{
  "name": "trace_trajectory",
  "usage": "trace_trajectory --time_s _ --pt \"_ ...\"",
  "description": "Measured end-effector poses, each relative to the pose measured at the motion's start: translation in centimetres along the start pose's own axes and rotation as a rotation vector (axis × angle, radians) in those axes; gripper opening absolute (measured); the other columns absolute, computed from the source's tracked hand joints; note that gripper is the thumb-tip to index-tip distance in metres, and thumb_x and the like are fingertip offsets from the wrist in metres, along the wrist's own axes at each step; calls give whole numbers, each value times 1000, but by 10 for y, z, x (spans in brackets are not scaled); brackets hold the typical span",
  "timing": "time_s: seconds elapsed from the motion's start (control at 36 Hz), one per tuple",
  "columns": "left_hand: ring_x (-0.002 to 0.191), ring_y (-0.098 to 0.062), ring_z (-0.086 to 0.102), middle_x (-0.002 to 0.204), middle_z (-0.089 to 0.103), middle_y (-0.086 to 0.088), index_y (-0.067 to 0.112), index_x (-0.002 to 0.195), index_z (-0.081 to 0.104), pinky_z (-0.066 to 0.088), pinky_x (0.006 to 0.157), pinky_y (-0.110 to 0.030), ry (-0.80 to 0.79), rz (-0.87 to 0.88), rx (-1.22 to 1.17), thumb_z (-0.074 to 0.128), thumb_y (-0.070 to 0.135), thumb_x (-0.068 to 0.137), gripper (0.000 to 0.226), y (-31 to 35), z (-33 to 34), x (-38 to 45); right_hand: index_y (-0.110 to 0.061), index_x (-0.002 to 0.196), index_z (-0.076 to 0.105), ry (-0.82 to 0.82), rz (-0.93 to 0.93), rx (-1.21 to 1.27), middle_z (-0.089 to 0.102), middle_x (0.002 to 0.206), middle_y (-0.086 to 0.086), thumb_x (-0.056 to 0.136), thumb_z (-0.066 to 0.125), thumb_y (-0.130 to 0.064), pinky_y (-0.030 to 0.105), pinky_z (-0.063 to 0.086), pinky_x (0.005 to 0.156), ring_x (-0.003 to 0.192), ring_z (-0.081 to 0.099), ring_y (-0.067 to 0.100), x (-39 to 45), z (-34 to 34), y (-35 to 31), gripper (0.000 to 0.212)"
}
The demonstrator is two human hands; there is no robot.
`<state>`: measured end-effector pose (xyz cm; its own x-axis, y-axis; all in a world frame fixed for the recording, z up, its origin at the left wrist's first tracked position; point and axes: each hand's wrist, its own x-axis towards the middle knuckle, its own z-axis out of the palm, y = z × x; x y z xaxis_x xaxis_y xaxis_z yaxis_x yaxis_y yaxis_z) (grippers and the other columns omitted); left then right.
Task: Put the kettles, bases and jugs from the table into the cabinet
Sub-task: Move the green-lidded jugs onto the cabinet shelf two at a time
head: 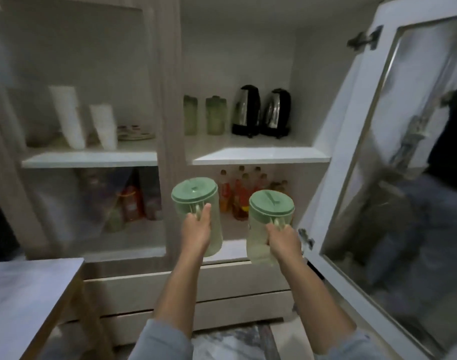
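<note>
— White cabinet (170, 157) ahead, right glass door (393, 157) swung wide. What's on the far left?

— Grey-topped table (27, 294) at the lower left corner, well left of both grips. Behind the shut left glass pane, up and left of the left grip, stand stacks of white cups (66, 115).

— And the left hand (196, 229)?

— Its fingers are curled round the handle of a clear plastic jug with a pale green round lid (195, 194), thumb lying up along the handle. The jug's body hangs upright in front of the hand, its lid just above the knuckles.

— Between the two grips?

— Orange bottles (237, 196) on the lower shelf, behind and between the jugs. Straight above the grips, on the upper shelf, two more green-tinted jugs (215, 115) stand side by side, and to their right two steel-and-black kettles (261, 110) sit on black bases (248, 131).

— The right hand (283, 241)?

— Wrapped round the handle of a second clear green-lidded jug (271, 203), held upright, slightly lower than the first. Its lid sits just above and ahead of the fist; the open door's edge lies just right of that grip.
</note>
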<state>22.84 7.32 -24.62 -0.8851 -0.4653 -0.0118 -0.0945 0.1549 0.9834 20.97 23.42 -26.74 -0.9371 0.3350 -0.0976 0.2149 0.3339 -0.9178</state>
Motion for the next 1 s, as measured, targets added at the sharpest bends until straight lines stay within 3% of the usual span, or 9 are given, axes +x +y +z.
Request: trace_trajectory --time_s 0.14,0.22,0.31,0.47,0.58,0.69,0.83,1.0 --pt "87 -23 55 95 61 -6 9 103 58 44 82 -34 -29 42 10 41 45 96 41 25 46 -1 -2 107 59 66 -10 40 64 101 18 90 50 -31 39 45 77 95 60 34 30 -45 -4 35" --pt "80 -20 54 98 59 -6 8 102 57 40 72 -30 -29 97 16 41 45 96 41 44 66 7 -8 107 58 85 -34 108 65 103 15 90 51 -32 41 48 81 97 62 32 49 -62 -14 31" --pt "87 -21 54 102 60 -7 6 108 57 36 74 -29 -16 144 23 42 46 96 44 65 82 18 -12 108 57 105 -68 165 65 104 12 89 52 -36 40 50 77 96 62 29 70 -75 -30 31" --pt "102 -28 61 108 65 -10 7 110 58 47 87 -36 -18 250 -44 45 49 93 48 103 117 60 -9 114 57 146 -183 261 64 108 12 90 53 -34 30 42 66 101 61 27 120 -89 -73 34" --pt "99 -26 61 106 65 -9 8 107 58 43 76 -32 -23 327 -44 44 52 92 49 126 141 98 -10 110 59 182 -267 275 65 105 14 88 53 -31 30 43 64 96 61 27 156 -93 -106 31" --pt "98 -25 61 104 65 -9 9 108 57 45 77 -33 -48 384 -58 41 53 93 50 148 166 141 -12 103 59 246 -314 239 66 99 13 85 53 -38 45 51 83 94 64 29 199 -91 -137 33" --pt "93 -26 61 99 65 -9 6 103 58 42 72 -32 -65 442 -84 42 51 93 48 169 195 189 -9 100 60 271 -370 287 63 90 9 86 54 -34 34 44 67 83 61 25 248 -87 -167 29" --pt "89 -23 60 97 64 -7 5 106 58 38 59 -27 -83 450 -118 44 50 93 49 178 226 223 -12 90 59 271 -389 320 61 86 7 84 55 -30 34 49 71 78 59 23 291 -76 -181 20"
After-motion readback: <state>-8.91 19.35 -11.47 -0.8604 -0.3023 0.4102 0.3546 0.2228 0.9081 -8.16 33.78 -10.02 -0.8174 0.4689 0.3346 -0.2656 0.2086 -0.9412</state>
